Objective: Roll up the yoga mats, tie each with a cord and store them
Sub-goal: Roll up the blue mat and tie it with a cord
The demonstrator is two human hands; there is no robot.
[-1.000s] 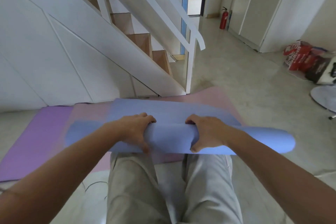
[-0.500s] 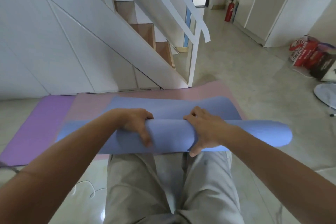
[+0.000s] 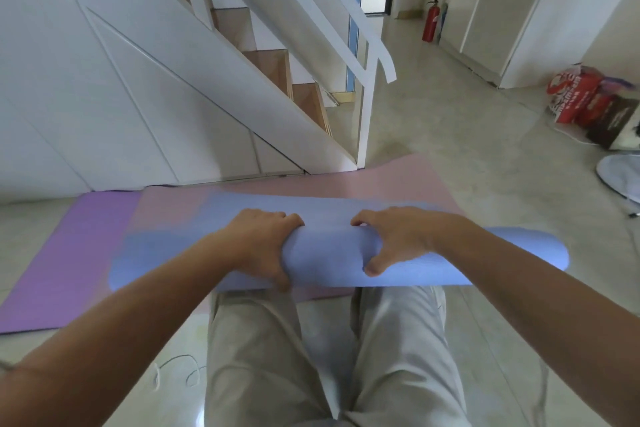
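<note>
Two hands on the blue mat [image 3: 332, 260]: the left hand [image 3: 258, 246] and the right hand [image 3: 398, 239] each curl over the top of the roll, thumbs on the near side, gripping it just past the knees. Only a short flat strip of blue shows beyond the roll, so this one looks nearly wound up. Underneath, the pink mat [image 3: 398, 180] and the purple mat [image 3: 69, 253] lie flat on the floor [image 3: 485, 135], unrolled. A thin white cord [image 3: 173, 371] sits loose by the left leg. Nothing tied, nothing stored: early days, by my reading.

Atop flat mat [image 3: 398, 180], rolled mat [image 3: 332, 255]; third mat [image 3: 69, 253] leftward; staircase [image 3: 270, 62] behind; cord [image 3: 173, 362] nearer.
</note>
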